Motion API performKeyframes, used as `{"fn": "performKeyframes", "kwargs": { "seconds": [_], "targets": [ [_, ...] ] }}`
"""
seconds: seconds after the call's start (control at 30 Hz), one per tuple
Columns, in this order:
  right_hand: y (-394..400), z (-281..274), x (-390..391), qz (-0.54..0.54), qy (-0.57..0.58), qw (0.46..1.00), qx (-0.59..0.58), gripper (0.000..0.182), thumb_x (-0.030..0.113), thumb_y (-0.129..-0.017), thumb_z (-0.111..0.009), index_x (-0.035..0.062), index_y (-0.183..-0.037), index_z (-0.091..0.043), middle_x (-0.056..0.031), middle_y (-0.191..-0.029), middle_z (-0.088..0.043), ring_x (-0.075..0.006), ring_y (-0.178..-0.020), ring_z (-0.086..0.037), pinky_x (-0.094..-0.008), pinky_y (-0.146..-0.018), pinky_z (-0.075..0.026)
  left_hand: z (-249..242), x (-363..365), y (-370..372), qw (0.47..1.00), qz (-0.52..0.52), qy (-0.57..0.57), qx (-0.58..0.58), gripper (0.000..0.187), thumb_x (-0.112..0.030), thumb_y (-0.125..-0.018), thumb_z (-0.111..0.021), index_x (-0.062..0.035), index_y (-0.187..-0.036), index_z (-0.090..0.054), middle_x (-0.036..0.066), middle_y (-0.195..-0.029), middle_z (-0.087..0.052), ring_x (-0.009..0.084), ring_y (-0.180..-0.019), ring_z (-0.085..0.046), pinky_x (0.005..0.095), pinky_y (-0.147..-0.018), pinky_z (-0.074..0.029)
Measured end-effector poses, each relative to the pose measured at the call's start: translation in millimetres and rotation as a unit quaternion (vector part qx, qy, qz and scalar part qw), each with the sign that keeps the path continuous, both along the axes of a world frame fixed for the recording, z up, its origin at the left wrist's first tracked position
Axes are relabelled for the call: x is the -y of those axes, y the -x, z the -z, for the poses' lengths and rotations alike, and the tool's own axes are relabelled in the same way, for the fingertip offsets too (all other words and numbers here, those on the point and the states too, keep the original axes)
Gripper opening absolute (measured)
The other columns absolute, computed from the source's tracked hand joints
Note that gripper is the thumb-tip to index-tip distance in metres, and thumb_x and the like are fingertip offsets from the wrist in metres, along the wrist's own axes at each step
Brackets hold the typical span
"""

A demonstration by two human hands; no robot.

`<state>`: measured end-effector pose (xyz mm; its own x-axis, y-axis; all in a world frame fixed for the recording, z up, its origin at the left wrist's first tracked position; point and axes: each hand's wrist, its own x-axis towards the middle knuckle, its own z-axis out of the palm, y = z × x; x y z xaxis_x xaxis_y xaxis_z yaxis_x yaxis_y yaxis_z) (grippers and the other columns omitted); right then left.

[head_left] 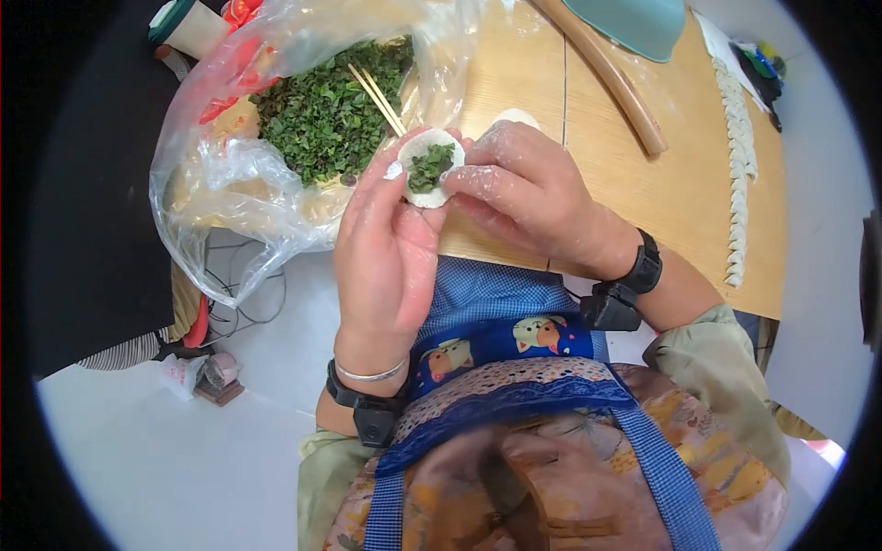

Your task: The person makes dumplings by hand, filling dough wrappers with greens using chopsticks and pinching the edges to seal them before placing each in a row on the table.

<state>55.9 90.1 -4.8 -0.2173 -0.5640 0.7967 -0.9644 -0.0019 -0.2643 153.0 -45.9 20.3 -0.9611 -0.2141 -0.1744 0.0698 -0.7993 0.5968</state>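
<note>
My left hand cups a round white dumpling wrapper, palm up. A small heap of chopped green filling lies in the middle of the wrapper, which is still spread out. From the other side my right hand, dusted with flour, has its fingertips closed at the wrapper's right edge. Just beyond the hands, more chopped greens fill a clear plastic bag. A pair of chopsticks sticks out of the greens. Part of another white wrapper shows behind my right hand.
A wooden rolling pin lies on the table beside a teal container. Along the right edge runs a row of folded dumplings. A black surface is at the left. Cables hang below the table.
</note>
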Motion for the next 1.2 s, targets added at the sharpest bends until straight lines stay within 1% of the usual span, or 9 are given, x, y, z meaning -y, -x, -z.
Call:
{"fn": "performKeyframes", "kwargs": {
  "seconds": [0.07, 0.3, 0.37, 0.5, 0.7, 0.8, 0.87, 1.07, 1.2],
  "targets": [
    [0, 0, -1, -0.014, -0.016, 1.0, 0.005, 0.021, 0.006, -0.068, -0.07, 0.0039, -0.087, -0.061, -0.0083, -0.077, -0.054, -0.0262, -0.068, -0.057, -0.0362, -0.055, -0.046, 0, -2, -3, 0.999, -0.014, 0.045, 0.015, 0.034, -0.007, -0.099, -0.039, 0.0093, -0.127, -0.046, 0.024, -0.124, -0.055, 0.0277, -0.118, -0.054, 0.0377, -0.102, -0.044],
    [2, 4, 1, -0.015, -0.01, 1.0, 0.015, 0.019, 0.008, -0.067, -0.068, 0.0034, -0.083, -0.06, -0.0078, -0.081, -0.057, -0.0252, -0.071, -0.058, -0.0347, -0.057, -0.047, 16, 0, -4, 0.997, 0.011, 0.076, 0.028, 0.032, -0.008, -0.099, -0.047, 0.005, -0.128, -0.048, 0.016, -0.121, -0.06, 0.0193, -0.11, -0.059, 0.0319, -0.095, -0.048],
    [4, 1, 2, 0.007, 0.003, 0.999, -0.047, 0.02, 0.011, -0.065, -0.069, 0.0043, -0.082, -0.059, -0.007, -0.085, -0.06, -0.0239, -0.074, -0.059, -0.0334, -0.059, -0.047, 18, 0, -4, 0.993, 0.019, 0.109, 0.045, 0.031, -0.007, -0.098, -0.048, 0.0031, -0.127, -0.051, 0.013, -0.119, -0.061, 0.0158, -0.105, -0.061, 0.03, -0.092, -0.05],
    [4, 6, 3, 0.012, 0.005, 0.998, -0.066, 0.024, 0.013, -0.061, -0.07, 0.0054, -0.082, -0.06, -0.0063, -0.089, -0.062, -0.0228, -0.076, -0.059, -0.0325, -0.06, -0.047, 21, 2, -2, 0.986, 0.022, 0.155, 0.053, 0.029, -0.008, -0.099, -0.047, 0.003, -0.125, -0.053, 0.012, -0.116, -0.062, 0.0154, -0.102, -0.062, 0.0292, -0.089, -0.052],
    [4, 6, -2, 0.002, -0.045, 0.996, 0.073, 0.018, 0.013, -0.072, -0.072, 0.0047, -0.085, -0.062, -0.0079, -0.08, -0.058, -0.0268, -0.073, -0.058, -0.0353, -0.061, -0.047, 20, 1, -1, 0.986, 0.048, 0.156, 0.031, 0.029, -0.012, -0.1, -0.047, 0.0037, -0.123, -0.054, 0.012, -0.112, -0.062, 0.0151, -0.1, -0.062, 0.029, -0.083, -0.054],
    [3, 7, -2, -0.008, -0.028, 0.988, 0.154, 0.013, 0.01, -0.077, -0.069, 0.0039, -0.086, -0.062, -0.0097, -0.078, -0.056, -0.029, -0.072, -0.058, -0.037, -0.061, -0.047, 19, 0, -2, 0.98, 0.049, 0.189, 0.025, 0.03, -0.011, -0.098, -0.05, 0.0046, -0.124, -0.054, 0.012, -0.108, -0.063, 0.0123, -0.09, -0.063, 0.0257, -0.076, -0.053],
    [3, 8, -3, -0.023, -0.015, 0.982, 0.185, 0.013, 0.008, -0.076, -0.068, 0.0038, -0.087, -0.063, -0.0105, -0.08, -0.057, -0.0292, -0.073, -0.058, -0.0373, -0.062, -0.047, 22, 2, -4, 0.936, 0.058, 0.346, 0.04, 0.03, -0.008, -0.097, -0.052, 0.0053, -0.123, -0.055, 0.011, -0.1, -0.065, 0.0093, -0.078, -0.061, 0.0217, -0.068, -0.051],
    [3, 9, -4, -0.018, -0.007, 0.981, 0.193, 0.015, 0.01, -0.076, -0.069, 0.0032, -0.087, -0.062, -0.0107, -0.081, -0.059, -0.029, -0.074, -0.059, -0.0371, -0.063, -0.048, 26, 5, -3, 0.943, 0.068, 0.325, 0.034, 0.028, -0.003, -0.094, -0.053, 0.0054, -0.121, -0.056, 0.008, -0.091, -0.066, 0.0077, -0.072, -0.058, 0.019, -0.061, -0.046],
    [0, 3, -3, -0.024, 0.019, 0.977, 0.213, 0.02, 0.013, -0.075, -0.071, 0.0037, -0.088, -0.06, -0.0101, -0.079, -0.057, -0.028, -0.072, -0.058, -0.0364, -0.062, -0.047, 29, 6, -2, 0.959, 0.033, 0.282, 0.021, 0.025, -0.003, -0.095, -0.053, 0.0056, -0.118, -0.057, 0.011, -0.095, -0.066, 0.0083, -0.072, -0.058, 0.019, -0.059, -0.045]
  ]
}}
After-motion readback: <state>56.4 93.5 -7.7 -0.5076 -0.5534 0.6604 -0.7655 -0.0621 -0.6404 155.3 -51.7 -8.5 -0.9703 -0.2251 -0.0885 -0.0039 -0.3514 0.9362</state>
